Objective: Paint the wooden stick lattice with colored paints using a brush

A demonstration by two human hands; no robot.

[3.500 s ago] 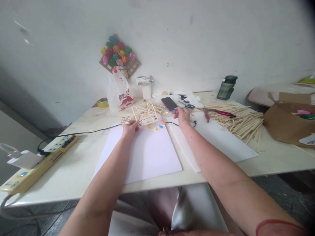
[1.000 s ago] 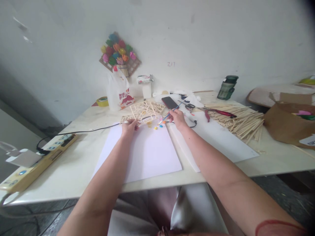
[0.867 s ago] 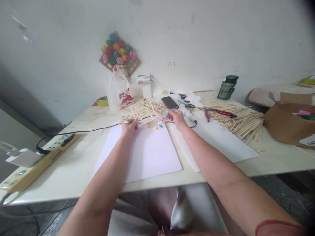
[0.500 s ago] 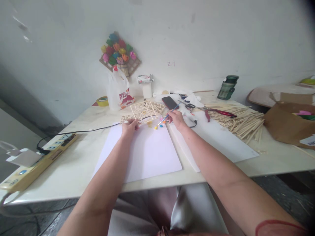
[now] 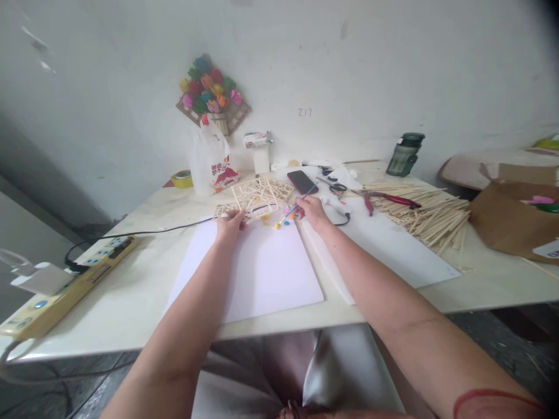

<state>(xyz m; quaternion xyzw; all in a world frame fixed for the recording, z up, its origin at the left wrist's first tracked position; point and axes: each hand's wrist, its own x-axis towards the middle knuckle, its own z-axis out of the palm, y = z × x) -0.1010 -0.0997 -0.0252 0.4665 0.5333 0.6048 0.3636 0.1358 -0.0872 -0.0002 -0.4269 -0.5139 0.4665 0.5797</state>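
Paintbrush [image 5: 289, 212] pinched in right hand [image 5: 313, 211], tip at yellow paint [image 5: 276, 226] near far edge of white paper [image 5: 271, 270]. Left hand [image 5: 230, 224] beside wooden frames [image 5: 258, 191] — whether gripping, cannot tell. Paint set out; frames look mostly bare — work seems early.

1. I sit at what looks like a small craft workplace; whether it is in a home or a workshop, I cannot tell.
2. My table [image 5: 135, 305] carries many thin wooden sticks [image 5: 423, 218], pliers [image 5: 395, 199], scissors [image 5: 337, 187] and dabs of paint [image 5: 286, 223].
3. In my right hand [image 5: 312, 212] is a paintbrush [image 5: 293, 208].
4. Colourful handmade-looking flowers [image 5: 213, 87] stand before a stained white wall [image 5: 358, 75].
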